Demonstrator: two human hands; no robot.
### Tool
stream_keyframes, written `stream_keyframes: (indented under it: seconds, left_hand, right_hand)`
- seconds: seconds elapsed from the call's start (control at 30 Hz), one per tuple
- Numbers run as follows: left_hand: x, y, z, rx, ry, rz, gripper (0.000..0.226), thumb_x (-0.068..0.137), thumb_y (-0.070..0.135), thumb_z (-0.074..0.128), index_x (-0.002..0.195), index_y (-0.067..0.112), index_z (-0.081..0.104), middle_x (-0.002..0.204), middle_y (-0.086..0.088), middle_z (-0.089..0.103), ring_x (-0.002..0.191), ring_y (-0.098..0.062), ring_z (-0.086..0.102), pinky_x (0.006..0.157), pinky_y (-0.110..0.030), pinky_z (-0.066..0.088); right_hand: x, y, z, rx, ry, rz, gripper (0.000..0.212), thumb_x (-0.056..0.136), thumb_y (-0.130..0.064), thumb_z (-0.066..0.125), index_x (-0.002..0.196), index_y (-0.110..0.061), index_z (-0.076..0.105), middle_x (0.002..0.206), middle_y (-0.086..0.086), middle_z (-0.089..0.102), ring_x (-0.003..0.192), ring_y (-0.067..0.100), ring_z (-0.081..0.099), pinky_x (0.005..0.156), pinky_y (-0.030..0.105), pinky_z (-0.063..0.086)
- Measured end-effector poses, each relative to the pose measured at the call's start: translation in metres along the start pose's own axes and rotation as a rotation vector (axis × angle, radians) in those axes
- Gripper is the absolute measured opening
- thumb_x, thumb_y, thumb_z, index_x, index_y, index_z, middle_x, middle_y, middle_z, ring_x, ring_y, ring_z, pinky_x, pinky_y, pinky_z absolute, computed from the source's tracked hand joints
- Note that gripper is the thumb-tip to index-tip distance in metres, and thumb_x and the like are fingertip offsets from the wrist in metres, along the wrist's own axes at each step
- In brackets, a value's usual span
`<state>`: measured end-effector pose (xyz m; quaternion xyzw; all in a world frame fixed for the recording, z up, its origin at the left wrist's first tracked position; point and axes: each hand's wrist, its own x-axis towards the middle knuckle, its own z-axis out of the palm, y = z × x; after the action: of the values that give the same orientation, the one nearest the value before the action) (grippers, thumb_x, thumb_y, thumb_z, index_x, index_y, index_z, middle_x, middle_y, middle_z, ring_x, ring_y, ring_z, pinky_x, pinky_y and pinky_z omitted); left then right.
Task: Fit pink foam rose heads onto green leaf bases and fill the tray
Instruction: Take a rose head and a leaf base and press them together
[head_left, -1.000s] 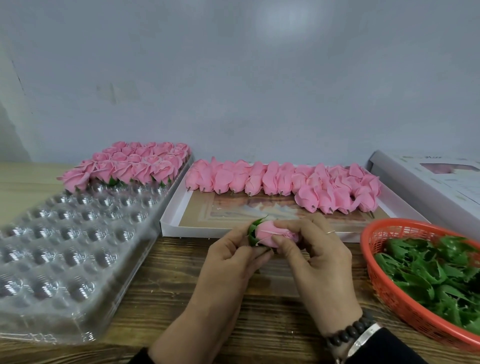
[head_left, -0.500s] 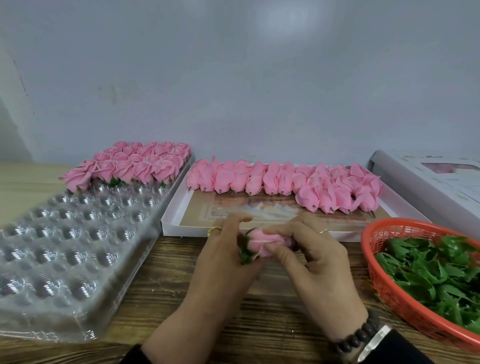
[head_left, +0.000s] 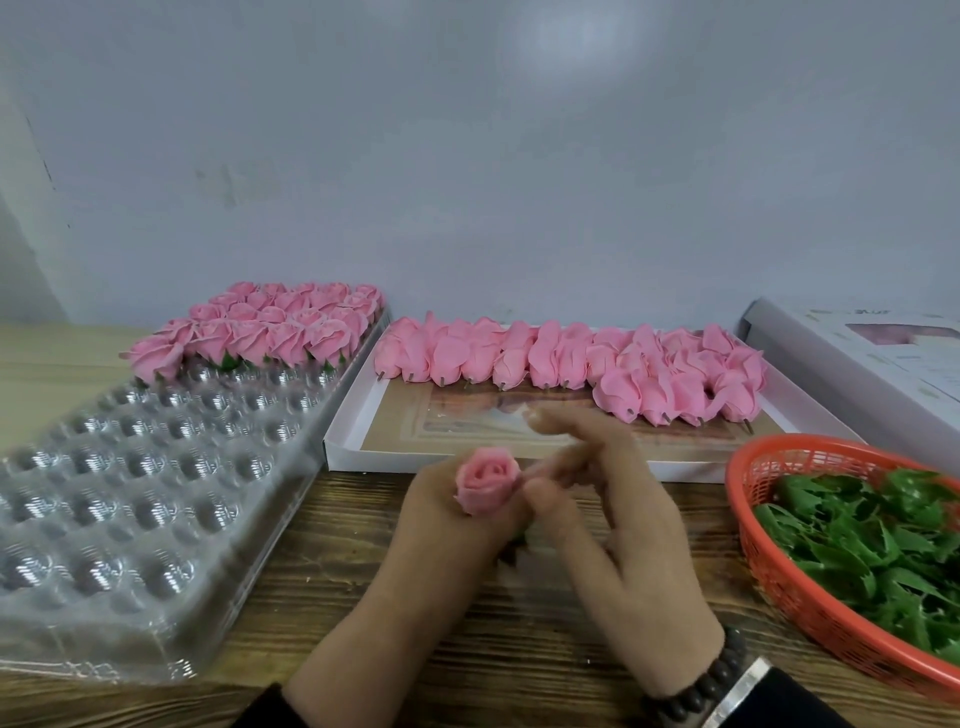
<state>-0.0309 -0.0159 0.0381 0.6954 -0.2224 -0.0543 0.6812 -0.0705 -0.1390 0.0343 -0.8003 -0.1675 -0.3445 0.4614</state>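
Observation:
My left hand (head_left: 447, 540) holds a pink foam rose head (head_left: 485, 480) upright, petals facing me, above the wooden table. A bit of its green leaf base (head_left: 515, 552) shows under my fingers. My right hand (head_left: 618, 525) sits just right of the rose, thumb near it, fingers spread and blurred, holding nothing that I can see. The clear plastic tray (head_left: 130, 519) lies at the left, with finished roses (head_left: 270, 327) filling its far rows. Loose rose heads (head_left: 571, 364) lie in a row in a white box lid (head_left: 353, 441).
An orange basket (head_left: 753, 525) of green leaf bases (head_left: 872, 545) stands at the right. A white box (head_left: 852, 353) lies behind it, against the grey wall. Wooden tabletop (head_left: 322, 582) shows between the tray and my hands.
The rose has turned from lying sideways between both hands to standing upright in my left hand. My right hand's fingers have come off it and spread.

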Motion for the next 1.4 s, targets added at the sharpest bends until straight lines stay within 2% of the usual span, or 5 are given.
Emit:
stream_keyframes:
  seconds: [0.33, 0.63, 0.77, 1.03, 1.4]
  left_hand:
    - [0.003, 0.000, 0.011, -0.682, 0.146, -0.197, 0.038, 0.071, 0.028, 0.066, 0.105, 0.010, 0.068, 0.088, -0.004, 0.069, 0.086, -0.017, 0.067, 0.068, -0.024, 0.055]
    - [0.006, 0.002, 0.006, -0.805, -0.072, -0.280, 0.064, 0.046, 0.033, 0.091, 0.099, 0.005, 0.070, 0.098, -0.017, 0.067, 0.092, -0.027, 0.067, 0.076, -0.033, 0.055]
    - [0.007, 0.004, 0.002, -0.675, -0.085, -0.244, 0.040, 0.044, 0.043, 0.089, 0.071, 0.018, 0.074, 0.108, -0.010, 0.069, 0.102, -0.027, 0.065, 0.095, -0.046, 0.048]
    - [0.006, 0.004, 0.012, -0.674, 0.108, -0.242, 0.010, 0.060, 0.019, 0.075, 0.059, 0.012, 0.069, 0.084, -0.022, 0.061, 0.072, -0.027, 0.058, 0.064, -0.033, 0.054]
    - [0.007, -0.002, -0.004, -0.693, -0.052, -0.330, 0.070, 0.027, 0.038, 0.094, 0.082, 0.000, 0.073, 0.105, -0.025, 0.065, 0.093, -0.041, 0.055, 0.085, -0.048, 0.029]
  right_hand:
    - [-0.005, 0.010, 0.032, -0.085, -0.107, 0.155, 0.056, 0.075, -0.021, 0.063, 0.102, -0.058, 0.031, 0.100, -0.023, 0.054, 0.096, -0.006, 0.055, 0.076, 0.009, 0.043]
    - [0.004, 0.004, 0.023, 0.253, 0.014, 0.361, 0.027, 0.063, -0.020, 0.068, 0.084, -0.029, 0.056, 0.070, -0.015, 0.059, 0.059, 0.001, 0.052, 0.057, 0.013, 0.041]
    - [0.005, 0.005, 0.020, 0.492, -0.090, 0.469, 0.024, 0.067, -0.020, 0.068, 0.088, -0.010, 0.063, 0.070, 0.006, 0.059, 0.066, 0.019, 0.050, 0.064, 0.029, 0.041]
    - [-0.002, 0.012, 0.026, 0.205, -0.031, 0.351, 0.043, 0.055, -0.034, 0.069, 0.088, -0.052, 0.048, 0.082, -0.005, 0.061, 0.061, 0.006, 0.055, 0.066, 0.022, 0.049]
    - [0.008, -0.001, 0.021, 0.618, -0.096, 0.577, 0.027, 0.057, -0.009, 0.070, 0.082, -0.001, 0.064, 0.055, 0.014, 0.052, 0.046, 0.013, 0.052, 0.049, 0.018, 0.044]
